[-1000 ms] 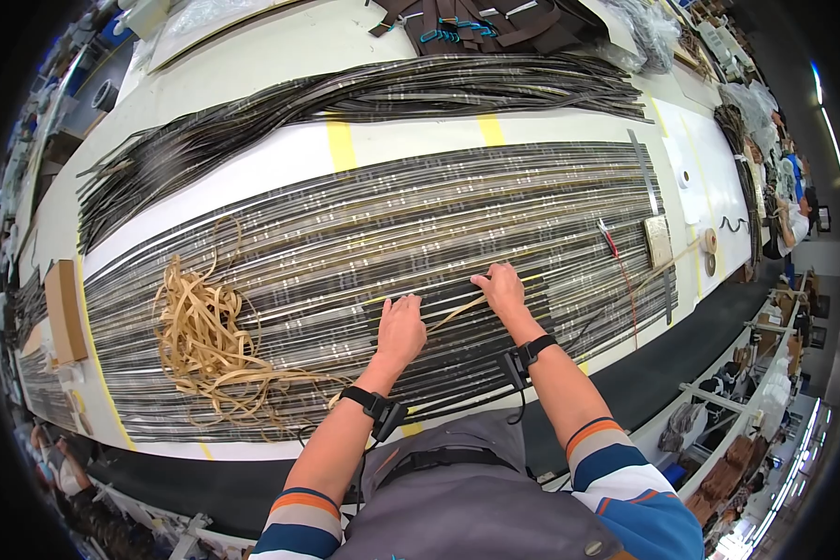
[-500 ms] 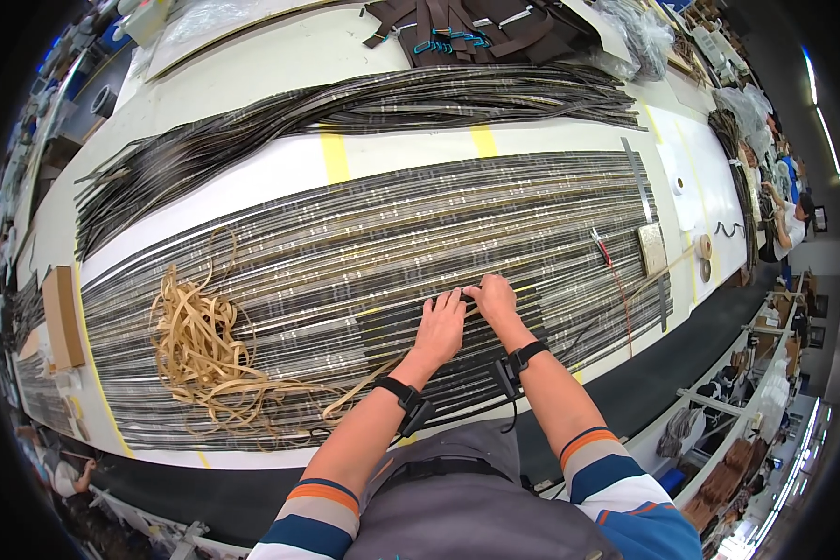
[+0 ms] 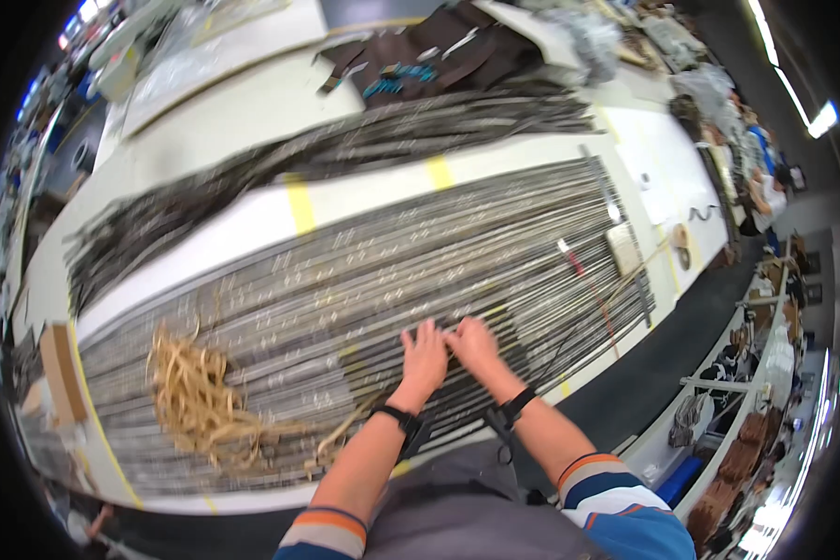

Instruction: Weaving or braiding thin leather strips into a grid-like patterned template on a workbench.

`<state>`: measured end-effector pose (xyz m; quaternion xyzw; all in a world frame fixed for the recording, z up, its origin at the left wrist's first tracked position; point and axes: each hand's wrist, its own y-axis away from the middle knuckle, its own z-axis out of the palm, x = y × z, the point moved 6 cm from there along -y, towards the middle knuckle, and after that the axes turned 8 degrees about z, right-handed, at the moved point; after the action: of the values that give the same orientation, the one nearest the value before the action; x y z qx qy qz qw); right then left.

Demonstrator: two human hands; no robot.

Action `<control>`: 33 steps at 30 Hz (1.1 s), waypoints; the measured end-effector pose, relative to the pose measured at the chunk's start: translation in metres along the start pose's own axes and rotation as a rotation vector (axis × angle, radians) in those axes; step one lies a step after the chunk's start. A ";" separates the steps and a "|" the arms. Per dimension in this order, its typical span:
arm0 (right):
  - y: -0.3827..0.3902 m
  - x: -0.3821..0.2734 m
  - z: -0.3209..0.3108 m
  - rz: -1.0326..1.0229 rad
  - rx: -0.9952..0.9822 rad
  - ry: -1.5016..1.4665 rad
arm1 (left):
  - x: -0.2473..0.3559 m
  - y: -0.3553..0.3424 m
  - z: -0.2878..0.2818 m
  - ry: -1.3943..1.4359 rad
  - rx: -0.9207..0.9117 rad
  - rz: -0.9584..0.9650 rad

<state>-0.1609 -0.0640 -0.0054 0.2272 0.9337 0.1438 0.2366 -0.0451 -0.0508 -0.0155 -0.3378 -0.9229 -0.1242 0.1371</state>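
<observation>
Right of tangled flat tan ribbon (image 3: 189,385), the left hand (image 3: 426,358) and right hand (image 3: 477,345) adjoin over grey-black strips (image 3: 420,266), grips indiscernible.

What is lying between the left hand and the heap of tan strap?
The head view shows flat rows of dark strips between the left hand and the tan heap.

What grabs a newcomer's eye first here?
Probably the loose tangle of tan strap toward the left end of the table, bright against the dark flat strips lined up beneath it. Then the left hand and right hand, close together over those strips near the middle. Beyond, a thick dark bundle stretches lengthwise.
</observation>
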 end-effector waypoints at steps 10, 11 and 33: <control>0.024 0.013 0.015 -0.041 -0.234 0.230 | -0.009 0.010 0.016 0.078 -0.227 -0.061; 0.030 0.026 0.007 -0.052 -0.206 0.256 | -0.006 0.007 0.016 0.067 -0.229 -0.037; 0.043 0.358 -0.177 0.411 -0.133 0.483 | -0.006 -0.001 0.006 -0.188 -0.309 -0.049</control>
<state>-0.5165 0.1204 0.0257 0.3544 0.8859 0.2991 -0.0114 -0.0424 -0.0532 -0.0227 -0.3422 -0.9096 -0.2355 -0.0064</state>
